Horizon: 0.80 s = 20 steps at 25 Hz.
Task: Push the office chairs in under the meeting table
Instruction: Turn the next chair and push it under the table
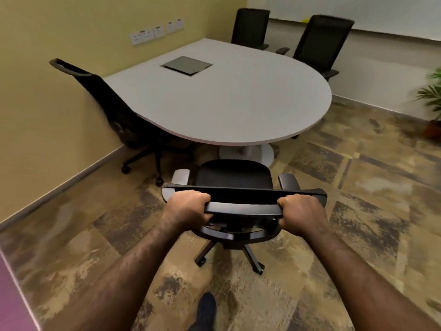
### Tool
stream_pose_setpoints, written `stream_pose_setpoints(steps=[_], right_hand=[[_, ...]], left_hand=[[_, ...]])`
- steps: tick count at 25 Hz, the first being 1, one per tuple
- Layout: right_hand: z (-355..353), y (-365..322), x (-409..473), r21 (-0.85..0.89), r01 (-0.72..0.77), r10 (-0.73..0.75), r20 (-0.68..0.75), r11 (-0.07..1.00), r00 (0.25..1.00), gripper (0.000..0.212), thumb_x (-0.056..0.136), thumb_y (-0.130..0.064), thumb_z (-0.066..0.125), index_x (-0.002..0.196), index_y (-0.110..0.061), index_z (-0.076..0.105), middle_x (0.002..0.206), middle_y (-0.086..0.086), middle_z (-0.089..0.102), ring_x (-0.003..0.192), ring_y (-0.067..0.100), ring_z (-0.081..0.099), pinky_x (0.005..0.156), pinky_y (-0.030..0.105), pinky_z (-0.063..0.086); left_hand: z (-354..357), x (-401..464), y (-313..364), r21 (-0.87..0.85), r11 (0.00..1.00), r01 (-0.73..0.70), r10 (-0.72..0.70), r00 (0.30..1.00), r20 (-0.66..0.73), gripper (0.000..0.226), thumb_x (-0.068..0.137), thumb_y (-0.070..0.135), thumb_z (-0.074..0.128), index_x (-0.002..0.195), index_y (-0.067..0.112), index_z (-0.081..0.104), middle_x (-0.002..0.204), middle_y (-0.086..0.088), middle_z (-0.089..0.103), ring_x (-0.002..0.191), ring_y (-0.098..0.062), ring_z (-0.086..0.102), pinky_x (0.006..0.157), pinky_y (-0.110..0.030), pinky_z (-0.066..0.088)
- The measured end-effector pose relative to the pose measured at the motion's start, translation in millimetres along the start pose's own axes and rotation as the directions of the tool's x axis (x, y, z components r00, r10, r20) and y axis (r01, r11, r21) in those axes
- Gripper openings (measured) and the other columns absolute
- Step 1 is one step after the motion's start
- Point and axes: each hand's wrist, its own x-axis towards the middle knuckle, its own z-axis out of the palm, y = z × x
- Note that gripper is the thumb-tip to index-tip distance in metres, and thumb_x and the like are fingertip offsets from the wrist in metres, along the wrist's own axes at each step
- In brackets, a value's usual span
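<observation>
The meeting table [214, 96] fills the corner; the near office chair [235, 177] stands just short of its rounded end, seemingly aligned despite blur. Left hand [188, 209] and right hand [301, 215] clamp its backrest top: push straight forward next.

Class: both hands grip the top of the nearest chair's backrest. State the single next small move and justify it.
Probably roll the chair straight forward: both hands, left and right, already grip its backrest, its seat faces the table, and it stands clear of the rounded edge, not yet underneath.
</observation>
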Motion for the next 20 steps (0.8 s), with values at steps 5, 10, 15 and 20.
stream_pose_setpoints(steps=[5,10,15,20], right_hand=[[-4.0,1.5,7.3,-0.002,0.017,-0.017,-0.003,1.000,1.000,0.015,0.074,-0.038,0.056,0.077,-0.024,0.057,0.077,-0.003,0.065,0.075,0.022,0.063,0.058,0.031,0.039],[-7.1,2.2,26.1,0.017,0.022,-0.021,-0.019,1.000,1.000,0.014,0.074,-0.038,0.055,0.074,-0.025,0.052,0.078,-0.002,0.066,0.077,0.023,0.063,0.059,0.032,0.039],[-8.9,0.6,58.8,0.037,0.022,-0.020,-0.035,0.999,0.999,0.017,0.074,-0.036,0.055,0.069,-0.023,0.045,0.075,0.000,0.065,0.075,0.025,0.063,0.057,0.031,0.035],[-11.9,-11.4,106.7,0.047,0.007,-0.005,-0.032,0.999,0.999,0.014,0.075,-0.037,0.056,0.073,-0.024,0.053,0.076,0.000,0.065,0.076,0.025,0.062,0.061,0.033,0.041]], left_hand=[[-0.8,10.7,-0.3,0.073,0.997,0.020,-0.021,1.000,0.001,0.030,0.080,0.056,0.058,0.088,0.027,0.062,0.085,0.009,0.066,0.084,-0.016,0.063,0.068,-0.033,0.050],[-4.9,29.3,-10.1,0.103,0.994,-0.030,0.030,1.000,-0.006,0.048,0.076,0.077,0.049,0.076,0.029,0.056,0.074,0.011,0.061,0.070,-0.010,0.058,0.057,-0.027,0.044],[-4.5,56.1,-32.5,0.081,0.993,-0.086,0.094,0.990,-0.105,0.074,0.063,0.098,0.025,0.058,0.026,0.042,0.057,0.012,0.049,0.055,-0.010,0.048,0.048,-0.027,0.032],[-2.8,92.0,-71.8,0.070,0.992,-0.108,0.118,0.981,-0.156,0.079,0.062,0.100,0.021,0.056,0.024,0.043,0.053,0.011,0.046,0.052,-0.011,0.049,0.046,-0.026,0.029]])
